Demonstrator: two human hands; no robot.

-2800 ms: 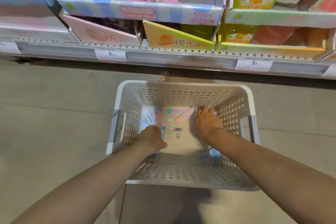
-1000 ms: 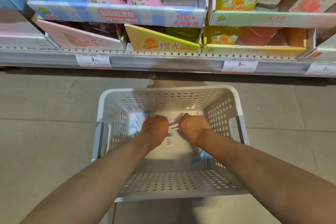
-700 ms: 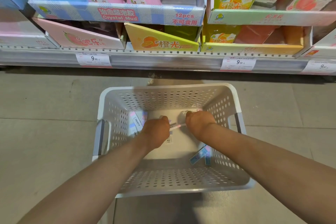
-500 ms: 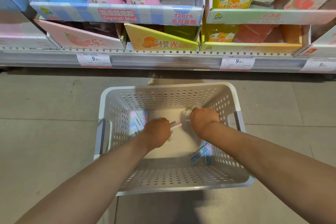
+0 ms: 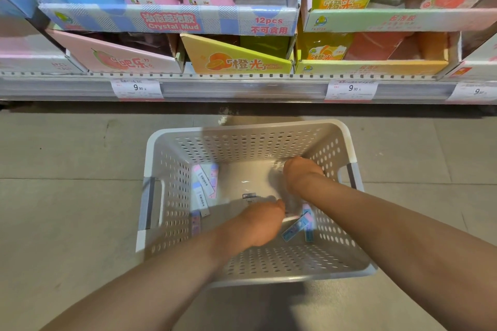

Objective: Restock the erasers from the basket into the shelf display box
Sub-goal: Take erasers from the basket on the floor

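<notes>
A white perforated basket (image 5: 347, 142) stands on the floor below the shelf. Both my hands are inside it. My left hand (image 5: 262, 223) is curled near the basket's middle, and a pale eraser end (image 5: 290, 219) sticks out of its grip. My right hand (image 5: 301, 172) reaches down into the far right corner, its fingers hidden under the knuckles. Loose pastel erasers lie at the left (image 5: 204, 185) and at the near right (image 5: 295, 228) of the basket bottom. No eraser display box is recognisable on the shelf.
The bottom shelf edge (image 5: 242, 88) with 9.90 price tags runs just above the basket. Display boxes of Crystal Mud jars (image 5: 172, 21), a pink box (image 5: 121, 59) and a yellow box (image 5: 236, 62) fill it. Grey tiled floor (image 5: 67, 196) surrounds the basket.
My left hand has drawn back toward the near right erasers, uncovering the ones at the left. My right hand has moved deeper into the far right corner.
</notes>
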